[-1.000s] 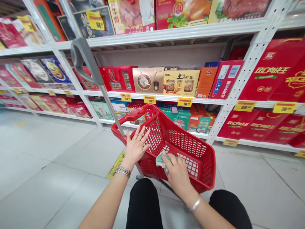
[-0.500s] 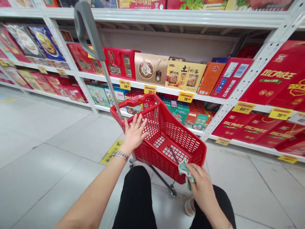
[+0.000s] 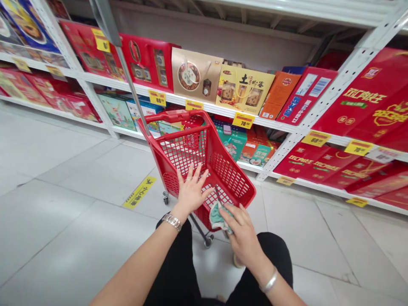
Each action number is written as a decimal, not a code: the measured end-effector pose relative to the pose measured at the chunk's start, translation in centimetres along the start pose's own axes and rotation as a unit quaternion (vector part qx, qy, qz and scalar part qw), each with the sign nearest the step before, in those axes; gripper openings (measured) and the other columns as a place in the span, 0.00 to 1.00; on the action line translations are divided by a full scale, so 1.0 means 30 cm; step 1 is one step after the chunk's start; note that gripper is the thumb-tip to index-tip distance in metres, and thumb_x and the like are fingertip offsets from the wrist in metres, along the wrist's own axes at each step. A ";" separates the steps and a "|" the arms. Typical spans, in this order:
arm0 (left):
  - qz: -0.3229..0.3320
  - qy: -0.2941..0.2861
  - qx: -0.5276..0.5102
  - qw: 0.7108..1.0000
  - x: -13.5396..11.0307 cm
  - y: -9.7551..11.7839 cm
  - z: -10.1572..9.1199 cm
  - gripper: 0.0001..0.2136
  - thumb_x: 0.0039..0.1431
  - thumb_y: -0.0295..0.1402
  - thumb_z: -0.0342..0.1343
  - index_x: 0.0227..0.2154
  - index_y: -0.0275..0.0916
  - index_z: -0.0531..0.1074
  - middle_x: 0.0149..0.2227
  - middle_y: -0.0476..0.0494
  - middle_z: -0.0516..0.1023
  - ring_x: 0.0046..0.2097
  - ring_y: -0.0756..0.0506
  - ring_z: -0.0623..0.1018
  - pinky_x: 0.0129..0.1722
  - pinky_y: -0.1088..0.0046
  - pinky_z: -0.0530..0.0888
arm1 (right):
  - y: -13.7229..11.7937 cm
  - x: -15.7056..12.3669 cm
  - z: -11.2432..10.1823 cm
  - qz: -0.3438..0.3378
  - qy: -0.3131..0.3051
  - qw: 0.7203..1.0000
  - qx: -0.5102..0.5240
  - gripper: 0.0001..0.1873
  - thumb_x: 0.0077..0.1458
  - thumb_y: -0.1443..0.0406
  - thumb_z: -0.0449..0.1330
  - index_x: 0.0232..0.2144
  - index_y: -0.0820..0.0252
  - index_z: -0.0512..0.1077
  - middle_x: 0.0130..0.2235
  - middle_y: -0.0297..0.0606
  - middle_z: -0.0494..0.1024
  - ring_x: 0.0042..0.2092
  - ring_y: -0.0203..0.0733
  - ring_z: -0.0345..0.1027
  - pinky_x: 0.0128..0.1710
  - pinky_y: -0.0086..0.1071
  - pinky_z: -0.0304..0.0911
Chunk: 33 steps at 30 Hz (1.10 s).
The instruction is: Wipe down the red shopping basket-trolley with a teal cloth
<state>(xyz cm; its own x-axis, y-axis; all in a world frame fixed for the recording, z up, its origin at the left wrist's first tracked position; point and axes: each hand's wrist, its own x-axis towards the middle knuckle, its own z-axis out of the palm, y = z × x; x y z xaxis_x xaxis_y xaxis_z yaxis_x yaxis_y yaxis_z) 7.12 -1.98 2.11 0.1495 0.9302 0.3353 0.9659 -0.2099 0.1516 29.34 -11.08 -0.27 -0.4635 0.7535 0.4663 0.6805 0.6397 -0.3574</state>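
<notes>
A red plastic shopping cart (image 3: 247, 196) on small wheels stands in front of my knees, with a tall grey-handled metal pole (image 3: 129, 78) at its back left. My left hand (image 3: 193, 191) is over the near side rim of the basket, fingers spread, holding nothing; whether the palm touches the rim I cannot tell. At the near front corner, my right hand (image 3: 240, 225) grips a crumpled green-and-white cloth (image 3: 216, 216) against the rim. A thin dark rod-like thing (image 3: 218, 194) shows inside the basket just beyond the cloth.
White metal shelves (image 3: 287, 126) run behind the cart, stacked with red, gold and orange gift boxes (image 3: 245, 90) and yellow price tags (image 3: 243, 120). A yellow strip sign (image 3: 139, 192) is stuck to the pale tiled floor (image 3: 63, 229) on the left.
The cart sits lower and further left in view as the view shifted. My left hand has moved from the rear of the rim toward the front, nearer my right hand, which still holds the cloth.
</notes>
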 end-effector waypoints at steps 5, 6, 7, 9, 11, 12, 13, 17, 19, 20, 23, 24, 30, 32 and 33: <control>0.011 -0.014 0.011 1.000 0.008 -0.076 -0.010 0.31 0.64 0.53 0.50 0.67 0.48 0.60 0.73 0.39 0.51 0.74 0.29 0.44 0.66 0.29 0.35 | 0.041 -0.021 0.054 -0.106 0.005 0.993 -0.042 0.36 0.56 0.79 0.52 0.63 0.46 0.66 0.61 0.38 0.72 0.67 0.51 0.54 0.66 0.59 0.53; 0.014 -0.018 0.013 1.000 0.009 -0.087 -0.012 0.31 0.64 0.53 0.51 0.67 0.48 0.60 0.73 0.40 0.51 0.74 0.29 0.43 0.66 0.29 0.35 | 0.070 -0.034 0.058 -0.115 0.018 0.992 -0.049 0.35 0.57 0.78 0.52 0.63 0.46 0.66 0.61 0.38 0.73 0.67 0.51 0.54 0.65 0.60 0.53; 0.017 -0.024 0.015 0.999 0.011 -0.098 -0.014 0.32 0.63 0.53 0.51 0.67 0.48 0.60 0.73 0.40 0.50 0.74 0.29 0.43 0.66 0.29 0.35 | 0.107 -0.047 0.059 -0.118 0.031 0.991 -0.057 0.34 0.58 0.77 0.52 0.62 0.46 0.67 0.60 0.38 0.74 0.67 0.51 0.54 0.65 0.60 0.54; 0.021 -0.037 0.018 0.999 0.015 -0.114 -0.018 0.32 0.63 0.54 0.51 0.67 0.47 0.59 0.73 0.39 0.50 0.74 0.29 0.42 0.66 0.29 0.36 | 0.201 -0.063 0.049 -0.101 0.050 0.991 -0.075 0.32 0.59 0.77 0.50 0.61 0.47 0.69 0.59 0.40 0.74 0.67 0.51 0.56 0.65 0.60 0.54; 0.025 -0.049 0.020 0.998 0.021 -0.124 -0.020 0.33 0.63 0.54 0.51 0.68 0.47 0.59 0.73 0.39 0.51 0.74 0.29 0.41 0.66 0.29 0.36 | 0.306 -0.057 0.025 -0.057 0.062 0.992 -0.094 0.31 0.59 0.77 0.48 0.60 0.48 0.70 0.59 0.41 0.74 0.65 0.50 0.58 0.65 0.60 0.53; 0.026 -0.052 0.020 0.998 0.024 -0.126 -0.019 0.33 0.63 0.54 0.51 0.68 0.47 0.58 0.73 0.38 0.51 0.74 0.29 0.41 0.66 0.29 0.36 | 0.355 -0.045 0.009 -0.031 0.065 0.992 -0.102 0.32 0.59 0.77 0.48 0.59 0.49 0.71 0.59 0.43 0.74 0.65 0.49 0.59 0.65 0.59 0.53; 0.027 -0.053 0.020 0.998 0.028 -0.127 -0.016 0.34 0.63 0.54 0.51 0.68 0.47 0.58 0.73 0.38 0.52 0.74 0.29 0.41 0.65 0.29 0.36 | 0.394 -0.028 -0.008 -0.004 0.069 0.992 -0.108 0.32 0.58 0.78 0.47 0.59 0.50 0.71 0.58 0.43 0.74 0.64 0.49 0.60 0.65 0.59 0.53; 0.025 -0.045 0.018 0.998 0.037 -0.119 -0.001 0.33 0.63 0.54 0.52 0.68 0.48 0.58 0.73 0.38 0.52 0.74 0.29 0.44 0.65 0.29 0.35 | 0.400 0.043 -0.053 0.063 0.102 0.986 -0.111 0.34 0.56 0.78 0.47 0.60 0.52 0.69 0.59 0.45 0.72 0.63 0.50 0.62 0.66 0.60 0.51; 0.023 -0.041 0.017 0.999 0.036 -0.115 0.003 0.33 0.63 0.53 0.52 0.68 0.48 0.58 0.73 0.39 0.52 0.74 0.30 0.45 0.66 0.29 0.36 | 0.305 0.054 -0.040 0.032 0.107 0.990 -0.086 0.35 0.57 0.77 0.47 0.63 0.51 0.67 0.62 0.44 0.70 0.64 0.49 0.60 0.66 0.59 0.51; 0.023 -0.039 0.018 0.999 0.034 -0.115 0.004 0.33 0.63 0.53 0.52 0.68 0.48 0.58 0.73 0.39 0.52 0.74 0.30 0.45 0.66 0.29 0.36 | 0.245 0.052 -0.024 0.000 0.096 0.993 -0.068 0.36 0.57 0.77 0.47 0.64 0.50 0.65 0.63 0.43 0.69 0.65 0.49 0.58 0.67 0.58 0.51; 0.021 -0.031 0.021 0.999 0.023 -0.116 0.000 0.33 0.62 0.52 0.54 0.68 0.48 0.58 0.72 0.38 0.54 0.74 0.29 0.44 0.65 0.28 0.37 | 0.097 0.029 0.042 -0.085 0.017 0.996 -0.030 0.37 0.56 0.77 0.50 0.65 0.46 0.64 0.63 0.39 0.70 0.66 0.49 0.57 0.68 0.58 0.50; 0.020 -0.029 0.022 0.999 0.019 -0.116 -0.002 0.33 0.62 0.52 0.54 0.68 0.48 0.58 0.72 0.38 0.55 0.74 0.29 0.44 0.65 0.27 0.37 | 0.077 0.024 0.060 -0.094 -0.002 0.995 -0.023 0.38 0.55 0.77 0.51 0.64 0.46 0.65 0.63 0.38 0.70 0.65 0.48 0.57 0.68 0.58 0.49; 0.001 -0.034 0.025 0.999 0.008 -0.108 -0.010 0.33 0.61 0.53 0.54 0.67 0.50 0.60 0.72 0.39 0.54 0.73 0.27 0.43 0.63 0.24 0.36 | 0.296 0.085 0.046 -0.029 0.027 0.999 -0.024 0.35 0.51 0.79 0.49 0.58 0.52 0.73 0.58 0.44 0.74 0.62 0.48 0.62 0.66 0.60 0.51; -0.008 -0.039 0.020 0.999 0.012 -0.103 -0.004 0.33 0.61 0.53 0.55 0.67 0.50 0.60 0.72 0.39 0.54 0.73 0.26 0.43 0.63 0.24 0.36 | 0.396 0.120 0.025 -0.002 0.033 0.999 -0.029 0.35 0.49 0.79 0.49 0.56 0.52 0.74 0.57 0.44 0.74 0.61 0.48 0.63 0.66 0.62 0.49; -0.012 -0.041 0.017 0.999 0.016 -0.100 0.000 0.33 0.61 0.53 0.55 0.67 0.50 0.61 0.72 0.39 0.54 0.73 0.26 0.43 0.62 0.23 0.35 | 0.434 0.135 0.019 0.004 0.030 0.999 -0.028 0.35 0.49 0.79 0.49 0.55 0.52 0.75 0.57 0.43 0.75 0.61 0.48 0.64 0.66 0.62 0.48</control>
<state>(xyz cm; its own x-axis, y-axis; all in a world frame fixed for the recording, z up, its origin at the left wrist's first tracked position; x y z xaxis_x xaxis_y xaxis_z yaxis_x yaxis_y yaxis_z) 4.29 -0.91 1.82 0.1419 0.9565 0.2550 0.9759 -0.1783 0.1256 36.01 0.39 -3.48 -0.4245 0.7464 0.5125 0.7153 0.6235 -0.3156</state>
